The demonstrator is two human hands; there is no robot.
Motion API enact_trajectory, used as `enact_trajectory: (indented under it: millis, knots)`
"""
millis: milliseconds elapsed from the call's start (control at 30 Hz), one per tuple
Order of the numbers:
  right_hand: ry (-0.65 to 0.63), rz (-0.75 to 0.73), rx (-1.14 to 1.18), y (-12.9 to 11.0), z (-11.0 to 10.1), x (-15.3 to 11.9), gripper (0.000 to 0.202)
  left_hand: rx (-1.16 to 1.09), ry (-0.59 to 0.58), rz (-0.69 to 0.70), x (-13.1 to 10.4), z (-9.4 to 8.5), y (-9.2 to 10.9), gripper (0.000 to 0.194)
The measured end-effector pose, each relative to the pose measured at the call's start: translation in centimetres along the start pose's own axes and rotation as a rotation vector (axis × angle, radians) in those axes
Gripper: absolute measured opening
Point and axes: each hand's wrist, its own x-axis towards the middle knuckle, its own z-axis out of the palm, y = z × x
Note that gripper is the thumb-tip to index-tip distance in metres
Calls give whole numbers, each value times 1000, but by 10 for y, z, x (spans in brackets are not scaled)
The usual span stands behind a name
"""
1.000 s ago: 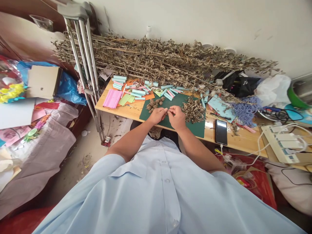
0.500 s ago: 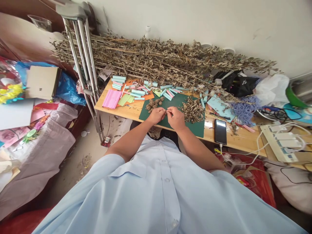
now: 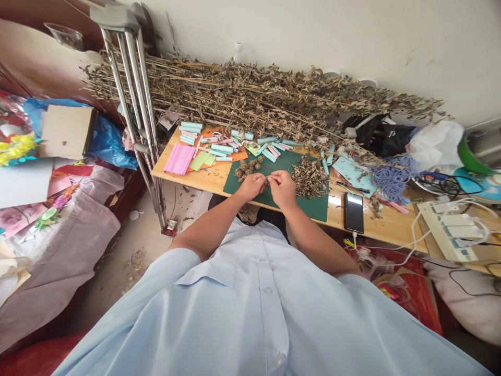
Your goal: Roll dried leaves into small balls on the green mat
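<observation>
Over the near edge of a dark green mat (image 3: 279, 160), my left hand (image 3: 251, 187) and my right hand (image 3: 282, 189) meet at the fingertips. Both are closed in a pinch on a small brown piece of dried plant (image 3: 267, 181), mostly covered by the fingers. Just beyond my left hand lies a cluster of brown, rough dried balls (image 3: 246, 167). To the right of my right hand is a loose heap of dried, curled leaves (image 3: 310, 176).
Long dried stalks (image 3: 250, 99) cover the table's back. Blue paper rolls (image 3: 221, 148) and pink paper (image 3: 180, 159) lie left on the wooden table (image 3: 166, 168). At right are a phone (image 3: 354, 211), purple yarn (image 3: 394, 175) and a power strip (image 3: 450, 230). Metal crutches (image 3: 136, 89) lean at left.
My fingers have shifted slightly against each other, and a little more of the brown piece shows between them. The mat, leaf heap and balls stay where they were.
</observation>
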Motion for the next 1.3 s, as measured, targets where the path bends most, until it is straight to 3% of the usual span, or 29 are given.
enact_trajectory:
  millis: [167, 267, 367, 467, 633, 733, 833, 1033, 1133, 1300]
  knots:
    - [-78, -280, -325, -16, -12, -8, 13, 18, 19, 7, -2, 0, 4, 29]
    - [-73, -317, -447, -18, -13, -7, 12, 8, 4, 17, -2, 0, 3, 31]
    - [-46, -282, -427, -16, -9, -5, 11, 25, -7, 16, -1, -1, 1, 29]
    - [-1, -96, -187, -12, -4, 0, 15, 50, 7, 28, 0, -1, -1, 26]
    - [33, 460, 418, -10, 3, 9, 28, 38, 28, 19, 0, 0, -5, 23]
    - [54, 547, 512, -10, 4, 9, 31, 34, 18, 4, 0, 0, -4, 23]
    - [68, 370, 346, -10, 3, 3, 27, 45, 3, 0, 1, 0, -4, 24]
    - [-44, -272, -313, -13, -10, -9, 11, -8, 6, 24, 2, -1, -7, 25]
    - [-72, -401, -472, -15, -14, -10, 13, -70, -12, -22, 1, -1, -7, 25]
    - [-90, -451, -559, -15, -14, -6, 16, -95, -24, -54, 0, 0, -5, 27]
